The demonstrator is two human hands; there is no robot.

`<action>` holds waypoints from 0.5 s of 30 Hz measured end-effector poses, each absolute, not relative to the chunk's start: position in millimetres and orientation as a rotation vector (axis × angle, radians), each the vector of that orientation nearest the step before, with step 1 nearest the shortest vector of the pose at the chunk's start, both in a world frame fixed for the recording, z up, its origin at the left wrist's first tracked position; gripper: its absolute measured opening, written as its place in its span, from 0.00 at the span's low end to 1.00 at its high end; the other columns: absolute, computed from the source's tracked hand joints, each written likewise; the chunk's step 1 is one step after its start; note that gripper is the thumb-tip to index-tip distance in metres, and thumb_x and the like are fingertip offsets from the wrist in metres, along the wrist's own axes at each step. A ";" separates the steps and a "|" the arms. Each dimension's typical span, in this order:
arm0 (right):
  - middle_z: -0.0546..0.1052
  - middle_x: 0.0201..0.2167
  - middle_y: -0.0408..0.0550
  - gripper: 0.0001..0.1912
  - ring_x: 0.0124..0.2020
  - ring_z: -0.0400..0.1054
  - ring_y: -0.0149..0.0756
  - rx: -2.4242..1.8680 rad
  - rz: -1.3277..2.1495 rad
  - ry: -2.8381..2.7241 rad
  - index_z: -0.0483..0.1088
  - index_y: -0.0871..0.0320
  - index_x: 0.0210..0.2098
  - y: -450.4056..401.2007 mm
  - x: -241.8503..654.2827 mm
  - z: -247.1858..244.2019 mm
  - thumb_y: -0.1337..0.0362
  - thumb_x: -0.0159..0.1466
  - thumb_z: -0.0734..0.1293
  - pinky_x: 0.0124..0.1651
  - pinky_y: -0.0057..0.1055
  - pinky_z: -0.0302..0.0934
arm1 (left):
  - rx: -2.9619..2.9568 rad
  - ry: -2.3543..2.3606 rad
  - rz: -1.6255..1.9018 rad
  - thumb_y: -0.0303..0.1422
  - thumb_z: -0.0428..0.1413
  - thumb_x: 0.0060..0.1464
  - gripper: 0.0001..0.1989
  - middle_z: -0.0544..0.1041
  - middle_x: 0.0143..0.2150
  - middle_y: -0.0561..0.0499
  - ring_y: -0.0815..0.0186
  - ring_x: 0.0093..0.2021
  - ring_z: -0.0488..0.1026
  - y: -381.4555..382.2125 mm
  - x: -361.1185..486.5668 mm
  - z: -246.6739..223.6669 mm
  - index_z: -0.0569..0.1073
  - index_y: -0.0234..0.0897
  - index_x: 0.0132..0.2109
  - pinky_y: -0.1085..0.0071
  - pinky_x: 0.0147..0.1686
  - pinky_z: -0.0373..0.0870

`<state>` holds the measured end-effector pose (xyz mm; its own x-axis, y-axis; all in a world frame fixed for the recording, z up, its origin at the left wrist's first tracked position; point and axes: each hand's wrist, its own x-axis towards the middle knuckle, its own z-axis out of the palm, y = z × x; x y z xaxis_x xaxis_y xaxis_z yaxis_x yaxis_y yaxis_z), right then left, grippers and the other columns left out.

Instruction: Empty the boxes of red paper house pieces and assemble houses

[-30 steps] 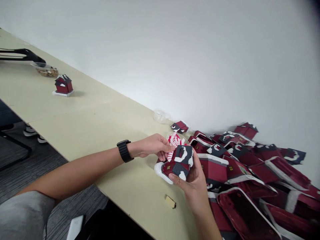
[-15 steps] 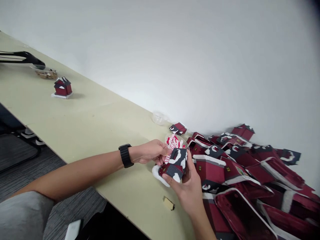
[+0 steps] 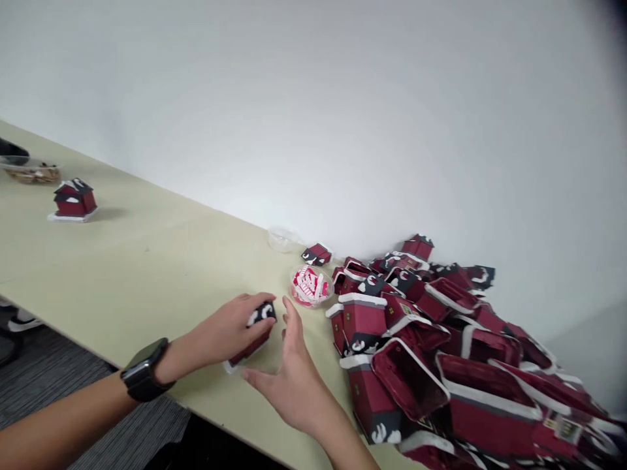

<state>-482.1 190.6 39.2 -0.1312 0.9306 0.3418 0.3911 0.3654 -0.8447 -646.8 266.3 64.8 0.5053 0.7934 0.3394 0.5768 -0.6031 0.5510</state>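
My left hand (image 3: 228, 331) is closed over the roof of a small dark red model house (image 3: 251, 346) with a dark, snow-patched roof and a white base. The house is low at the tabletop, and the hand hides much of it. Just to its right, my right hand (image 3: 296, 382) has thumb and fingers spread apart with nothing between them. Beyond the hands stands a clear round tub (image 3: 312, 286) of red-and-white striped pieces.
A large heap of similar model houses (image 3: 411, 333) covers the right of the table. One house (image 3: 317, 254) lies behind the tub, near a clear container (image 3: 283, 239). At the far left stand another house (image 3: 74, 200) and a tub of brownish pieces (image 3: 35, 172).
The house has gone from between both hands, beside the tub, to lower left under my left hand. My right hand has let go and opened. The camera view has turned right.
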 end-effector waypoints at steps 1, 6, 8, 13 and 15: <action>0.48 0.76 0.55 0.56 0.75 0.44 0.52 -1.239 0.595 -1.775 0.41 0.50 0.75 180.2 -471.0 46.7 0.63 0.57 0.75 0.74 0.54 0.47 | 2.384 1.216 0.810 0.46 0.51 0.63 0.25 0.79 0.55 0.45 0.53 0.52 0.76 274.6 -658.1 63.4 0.72 0.43 0.63 0.64 0.52 0.69; 0.61 0.71 0.54 0.33 0.73 0.47 0.59 -1.486 -0.266 -1.765 0.59 0.50 0.70 138.9 -382.2 66.5 0.60 0.67 0.67 0.72 0.64 0.44 | 2.413 1.841 0.641 0.54 0.43 0.67 0.33 0.80 0.51 0.45 0.56 0.44 0.77 349.4 -755.3 90.5 0.64 0.38 0.69 0.68 0.44 0.68; 0.70 0.62 0.64 0.34 0.64 0.60 0.67 -1.665 -0.467 -1.740 0.62 0.59 0.67 131.8 -347.9 59.1 0.58 0.64 0.69 0.67 0.72 0.47 | 2.404 2.170 0.839 0.62 0.37 0.66 0.44 0.73 0.62 0.36 0.47 0.58 0.70 375.8 -790.4 106.3 0.60 0.29 0.70 0.60 0.55 0.65; 0.76 0.53 0.64 0.30 0.52 0.70 0.61 -1.921 -0.807 -1.854 0.65 0.66 0.63 133.2 -314.9 39.4 0.73 0.61 0.65 0.58 0.59 0.63 | 2.323 2.228 1.354 0.57 0.35 0.70 0.37 0.65 0.70 0.38 0.44 0.69 0.57 378.1 -783.3 123.8 0.62 0.32 0.68 0.46 0.66 0.52; 0.77 0.50 0.63 0.27 0.50 0.71 0.59 -1.975 -0.908 -1.822 0.66 0.68 0.61 137.5 -314.8 41.2 0.74 0.62 0.62 0.50 0.52 0.67 | 2.405 1.999 1.302 0.51 0.41 0.70 0.30 0.69 0.67 0.40 0.49 0.68 0.60 363.2 -748.1 118.0 0.65 0.35 0.66 0.49 0.66 0.53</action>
<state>-314.8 137.5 41.2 -0.0067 0.7776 0.6288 0.9702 -0.1473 0.1926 -748.1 363.2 118.0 0.0229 0.7317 0.6812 0.9190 -0.2837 0.2739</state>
